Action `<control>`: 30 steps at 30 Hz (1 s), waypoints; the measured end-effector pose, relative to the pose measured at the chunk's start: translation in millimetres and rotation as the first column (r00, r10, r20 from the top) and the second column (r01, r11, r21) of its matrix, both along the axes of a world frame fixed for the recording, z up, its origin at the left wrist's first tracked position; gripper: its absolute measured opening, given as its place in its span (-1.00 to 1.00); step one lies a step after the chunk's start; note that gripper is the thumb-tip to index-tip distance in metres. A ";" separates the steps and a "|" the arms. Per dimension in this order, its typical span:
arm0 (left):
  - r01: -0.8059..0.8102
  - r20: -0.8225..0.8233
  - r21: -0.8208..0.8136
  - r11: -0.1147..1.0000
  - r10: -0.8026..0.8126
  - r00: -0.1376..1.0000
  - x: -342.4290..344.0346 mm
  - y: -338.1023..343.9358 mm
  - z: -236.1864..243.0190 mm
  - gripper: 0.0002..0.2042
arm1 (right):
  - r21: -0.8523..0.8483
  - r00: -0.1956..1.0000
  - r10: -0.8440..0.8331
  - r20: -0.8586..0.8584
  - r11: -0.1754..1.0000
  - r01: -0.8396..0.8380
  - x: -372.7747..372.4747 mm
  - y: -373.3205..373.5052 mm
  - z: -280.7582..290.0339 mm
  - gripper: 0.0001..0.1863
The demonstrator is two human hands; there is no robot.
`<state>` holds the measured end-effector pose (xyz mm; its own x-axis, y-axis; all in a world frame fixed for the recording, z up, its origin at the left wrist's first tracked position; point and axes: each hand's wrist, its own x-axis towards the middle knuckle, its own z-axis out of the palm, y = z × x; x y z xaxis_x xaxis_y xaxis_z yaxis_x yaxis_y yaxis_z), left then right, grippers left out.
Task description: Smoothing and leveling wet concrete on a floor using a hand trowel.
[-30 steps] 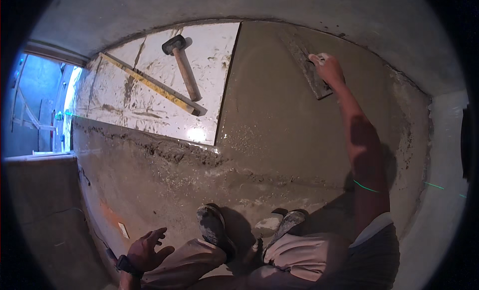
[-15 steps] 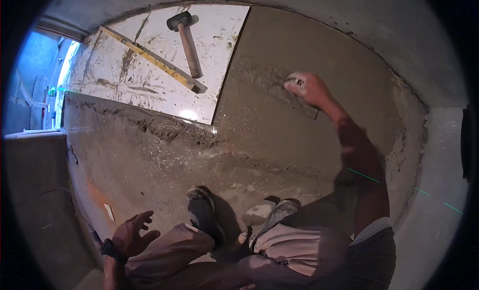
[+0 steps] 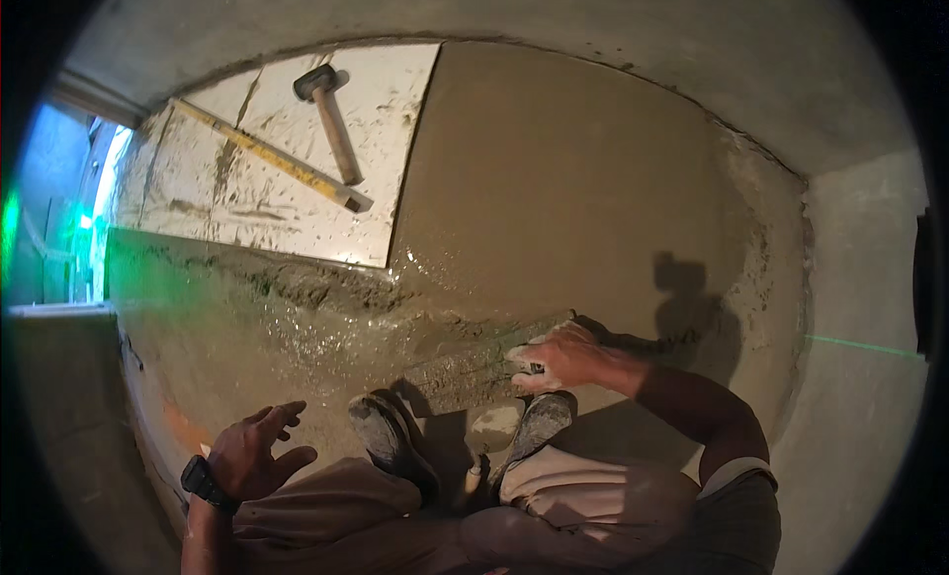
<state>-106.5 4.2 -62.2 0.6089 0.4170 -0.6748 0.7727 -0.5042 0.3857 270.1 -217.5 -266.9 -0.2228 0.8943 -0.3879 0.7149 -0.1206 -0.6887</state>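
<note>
My right hand [image 3: 571,359] is closed round the handle of a flat finishing trowel [image 3: 473,369]. The mortar-smeared blade lies low over the wet mortar just ahead of my shoes, and my fingers hide most of the grip. Beyond it spreads a smooth grey-brown mortar bed [image 3: 554,179], with a rough, wet ridge along its near side. My left hand [image 3: 255,454], with a dark watch on the wrist, hangs over my left knee. Its fingers are loosely spread and it holds nothing.
A white, mortar-stained tile [image 3: 272,224] at the far left carries a black-headed mallet [image 3: 334,130] and a yellow spirit level [image 3: 267,158]. Between my shoes [image 3: 393,439] lies a smaller trowel [image 3: 494,427] with a wooden handle. Walls [image 3: 870,268] border the floor; a bright opening [image 3: 64,209] is at the left.
My right hand has drawn the trowel from the far mortar bed back toward my shoes. The left hand has shifted slightly left, still open. The view has tilted, and green light appears at the left.
</note>
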 end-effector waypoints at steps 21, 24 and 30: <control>0.574 0.125 0.152 0.805 -0.592 0.796 120.7 50.5 -160.3 -0.34 | 0.396 -0.559 -0.791 0.247 -0.445 0.804 128.8 -355.3 -48.9 -0.41; 0.511 0.208 -0.061 0.857 -0.490 0.846 100.4 35.3 -202.3 -0.37 | 0.392 -0.641 -0.755 0.138 -0.552 0.736 106.3 -351.0 -82.9 -0.39; 0.496 0.157 -0.212 0.842 -0.471 0.868 70.2 20.3 -232.3 -0.37 | 0.332 -0.746 -0.627 0.224 -0.671 0.663 121.9 -330.7 -87.4 -0.39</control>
<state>-36.3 24.4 -294.5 0.7572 -0.1122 -0.6435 0.4081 -0.6880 0.6002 392.0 -548.2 -354.3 0.7816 -0.6142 -0.1087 -0.5739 -0.6398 -0.5112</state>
